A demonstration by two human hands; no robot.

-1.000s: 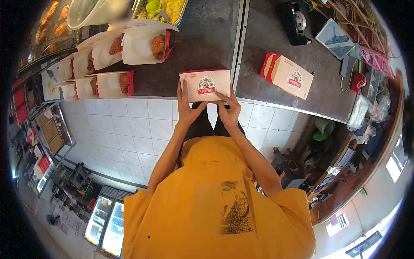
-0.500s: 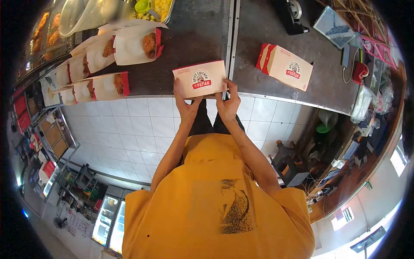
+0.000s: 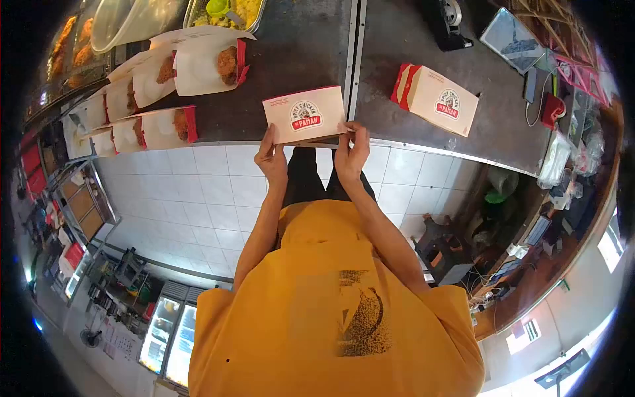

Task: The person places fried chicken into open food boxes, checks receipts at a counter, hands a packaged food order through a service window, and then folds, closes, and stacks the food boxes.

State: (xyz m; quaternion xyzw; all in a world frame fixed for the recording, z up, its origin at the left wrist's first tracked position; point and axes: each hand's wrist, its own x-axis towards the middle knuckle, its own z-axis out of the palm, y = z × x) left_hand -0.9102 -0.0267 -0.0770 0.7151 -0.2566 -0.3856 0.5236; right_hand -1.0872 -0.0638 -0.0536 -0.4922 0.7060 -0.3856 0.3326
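Note:
A closed cream-and-red chicken box [image 3: 304, 116] with a printed logo sits at the counter's front edge, straight ahead of me. My left hand [image 3: 272, 161] has its fingers at the box's lower left corner. At the lower right corner, my right hand [image 3: 352, 151] pinches the box between thumb and fingers. To the right stand closed boxes of the same print [image 3: 442, 102], pressed close together. On the left are several open boxes [image 3: 202, 69] holding rice-like white portions and pieces of fried chicken [image 3: 227, 64].
A metal tray of yellow food [image 3: 248, 13] with a green scoop [image 3: 217, 7] lies at the back left, beside a clear plastic tub [image 3: 126, 23]. A tape dispenser [image 3: 450, 26], a tablet [image 3: 511, 41] and a red object [image 3: 553, 111] sit on the right. A metal-edged seam [image 3: 356, 66] divides the counter.
My left hand has shifted slightly left and down, its fingers gripping less of the box's side. The box sits slightly higher and a little more tilted; my right hand stays at its corner.

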